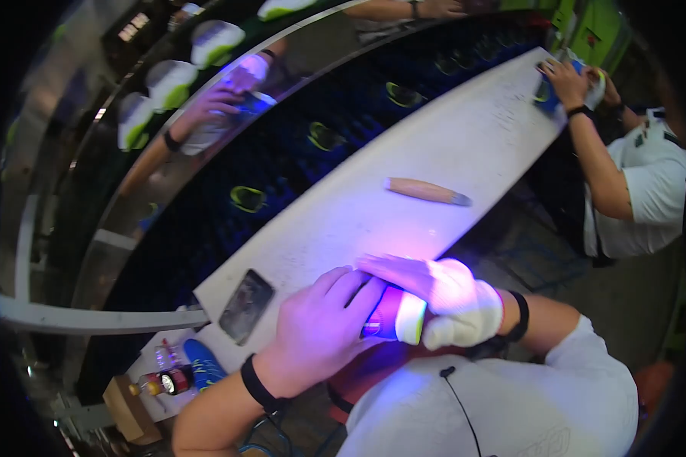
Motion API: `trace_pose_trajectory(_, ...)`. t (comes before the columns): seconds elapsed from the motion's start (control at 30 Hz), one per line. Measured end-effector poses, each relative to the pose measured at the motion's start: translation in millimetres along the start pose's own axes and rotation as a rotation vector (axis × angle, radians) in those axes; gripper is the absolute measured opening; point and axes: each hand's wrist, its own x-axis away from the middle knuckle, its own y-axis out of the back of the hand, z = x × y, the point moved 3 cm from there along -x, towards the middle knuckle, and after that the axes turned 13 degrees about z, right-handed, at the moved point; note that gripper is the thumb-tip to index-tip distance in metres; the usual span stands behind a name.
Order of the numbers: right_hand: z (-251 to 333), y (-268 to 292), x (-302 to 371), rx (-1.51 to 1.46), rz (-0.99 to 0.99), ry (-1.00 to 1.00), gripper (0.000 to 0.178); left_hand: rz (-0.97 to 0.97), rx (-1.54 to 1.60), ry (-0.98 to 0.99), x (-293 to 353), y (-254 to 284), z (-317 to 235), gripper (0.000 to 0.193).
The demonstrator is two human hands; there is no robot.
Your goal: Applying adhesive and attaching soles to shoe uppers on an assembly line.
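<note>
**Two hands close on one banded, shoe-like piece**

The shoe-like piece (392, 314) is held between the hands, just off the near edge of the surface, much of it hidden. Its left hand (320, 320) has bent fingers clamped over the top; the right hand (453, 297), in a pale glove with bare-looking fingers, lays them straight and together along the far side — whether they grip or only press, I cannot tell.

It should be light, I judge, with a body that gives a little and a firmer pale band edged in neon yellow. That band looks smooth, perhaps slippery to a bare thumb; a hold on both flanks seems safest, since pinching one edge could twist it.

Violet light washes the hands and the piece. The surface (320, 202) is white, flat and scuffed, bearing a tapered, wood-toned tool (427, 190) with a grey tip and a dark, glossy phone (247, 306).

Farther out — a blue shoe (203, 364) at lower left, neon-rimmed collars (248, 199) in a dark trough, and a co-worker (644, 179) at right.
</note>
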Motion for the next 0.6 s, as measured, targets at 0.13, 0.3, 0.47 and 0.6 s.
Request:
trace_pose_trajectory(0.13, -31.9, -47.3, 18.2, 0.556, -0.082, -0.090, 0.095, -0.074, 1.309, 0.282, 58.1, -37.8, -3.5, 0.091)
trace_pose_trajectory(0.3, -28.4, -50.7, -6.5, 0.353, -0.108, -0.130, 0.085, -0.615, 1.322, 0.561, 82.5, -74.4, 0.4, 0.043)
trace_pose_trajectory(0.47, -101.6, 3.6, 15.6, 0.434, -0.514, -0.247, 0.046, -0.958, 0.464, 0.356, 107.2, 95.8, 1.4, 0.042)
trace_pose_trajectory(0.6, -150.3, 2.9, 37.5, 0.496, -0.601, -0.300, 0.032, -1.180, -0.807, -0.015, 50.7, 269.4, 27.2, 0.042)
